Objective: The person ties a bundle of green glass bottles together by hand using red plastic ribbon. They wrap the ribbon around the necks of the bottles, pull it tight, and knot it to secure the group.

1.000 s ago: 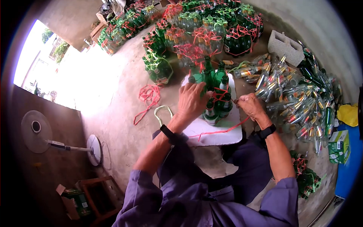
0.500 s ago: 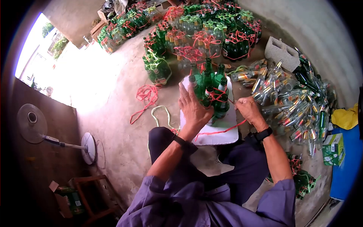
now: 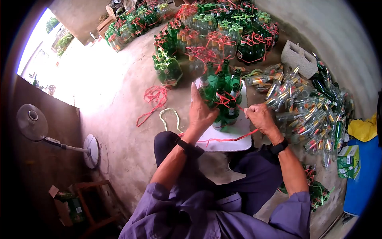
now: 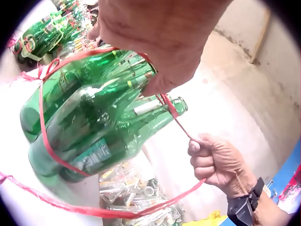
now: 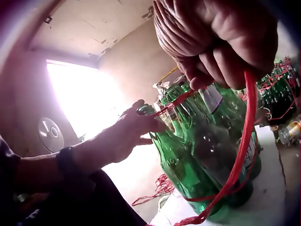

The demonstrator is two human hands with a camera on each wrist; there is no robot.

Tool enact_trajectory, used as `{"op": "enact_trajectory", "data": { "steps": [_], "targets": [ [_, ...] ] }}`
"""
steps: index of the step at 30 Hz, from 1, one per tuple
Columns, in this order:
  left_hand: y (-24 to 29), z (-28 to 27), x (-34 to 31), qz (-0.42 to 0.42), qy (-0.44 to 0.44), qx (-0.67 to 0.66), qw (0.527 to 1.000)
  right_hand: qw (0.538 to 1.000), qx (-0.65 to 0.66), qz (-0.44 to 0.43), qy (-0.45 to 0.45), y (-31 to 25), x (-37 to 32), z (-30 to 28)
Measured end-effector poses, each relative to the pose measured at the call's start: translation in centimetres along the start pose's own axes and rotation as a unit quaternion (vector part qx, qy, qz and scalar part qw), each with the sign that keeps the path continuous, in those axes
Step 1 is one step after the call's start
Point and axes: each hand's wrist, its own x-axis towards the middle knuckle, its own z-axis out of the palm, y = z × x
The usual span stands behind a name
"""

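Note:
Several green bottles (image 3: 219, 85) stand in a cluster on a white board (image 3: 234, 145), with red twine (image 3: 226, 98) wound among their necks. My left hand (image 3: 201, 113) rests against the near left side of the cluster, its fingers extended along the bottles. To the right, my right hand (image 3: 260, 117) has curled fingers gripping the red twine, which runs taut from a bottle neck in the left wrist view. Another length of red twine (image 5: 247, 136) hangs from that fist and loops round the lower bottles. Part of my left hand's fingertips is hidden behind bottle necks.
Tied bundles of bottles (image 3: 250, 49) fill the floor beyond the board. Loose clear bottles (image 3: 302, 107) lie heaped at the right beside a concrete block (image 3: 298, 59). Loose red twine (image 3: 155, 96) lies on the floor at the left, and a fan (image 3: 32, 121) stands farther left.
My left hand has come down from the bottle tops to the cluster's near left side, its fingers straighter. My right hand still grips the twine, slightly shifted.

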Motion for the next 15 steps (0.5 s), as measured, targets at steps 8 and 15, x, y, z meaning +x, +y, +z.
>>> {"op": "enact_trajectory", "data": {
  "steps": [8, 15],
  "targets": [
    [-1.8, 4.0, -4.9, -0.141, -0.025, -0.081, 0.986, 0.994, 0.093, 0.059, -0.023, 1.9, -0.1, -0.2],
    [-2.9, 4.6, -7.5, -0.219, -0.061, -0.025, 0.973, 0.985, 0.153, 0.08, -0.011, 1.0, -0.5, -0.2]
  ]
}}
